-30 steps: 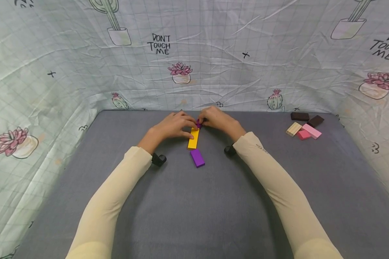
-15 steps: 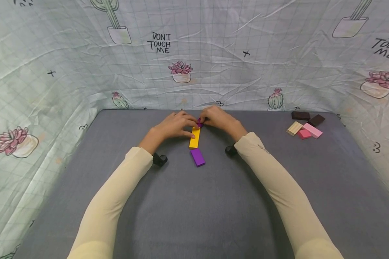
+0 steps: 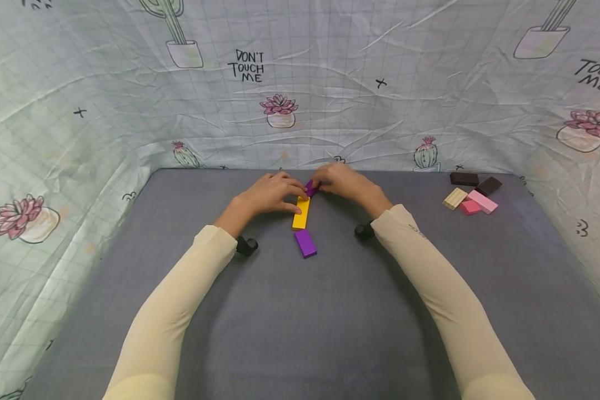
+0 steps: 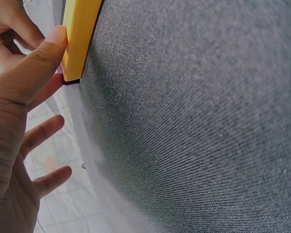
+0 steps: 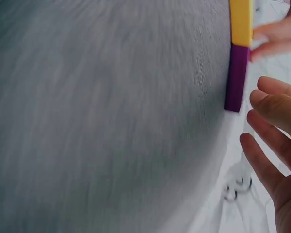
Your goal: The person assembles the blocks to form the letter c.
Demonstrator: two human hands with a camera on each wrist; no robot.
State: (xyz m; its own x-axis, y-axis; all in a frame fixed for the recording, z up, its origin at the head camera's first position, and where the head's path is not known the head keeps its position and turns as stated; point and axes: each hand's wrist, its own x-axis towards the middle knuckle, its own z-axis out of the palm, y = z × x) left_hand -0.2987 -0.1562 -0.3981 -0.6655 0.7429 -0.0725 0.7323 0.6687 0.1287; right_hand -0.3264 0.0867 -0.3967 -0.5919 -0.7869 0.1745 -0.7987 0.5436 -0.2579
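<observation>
A yellow block [image 3: 301, 215] lies flat near the back of the table, between my hands. Against its far end sits a purple block [image 5: 237, 77], partly covered by fingers in the head view. My left hand [image 3: 271, 193] reaches over from the left, its thumb on the yellow block and its index fingertip at the purple block, the other fingers spread. Beside the far purple block is my right hand [image 3: 346, 182]; in the right wrist view its fingers are loosely bent, apart from the block. A second purple block [image 3: 305, 244] lies at the yellow block's near end, slightly angled.
At the back right lie two dark brown blocks [image 3: 464, 179], a natural wood block [image 3: 454, 198], a pink block [image 3: 483, 201] and a red block [image 3: 470, 207], close together. A printed cloth [image 3: 330, 111] hangs behind the grey table [image 3: 300, 322] and along its sides.
My right hand has drawn slightly to the right and let go of the far purple block. The left hand has hardly moved; the yellow block has shifted slightly right.
</observation>
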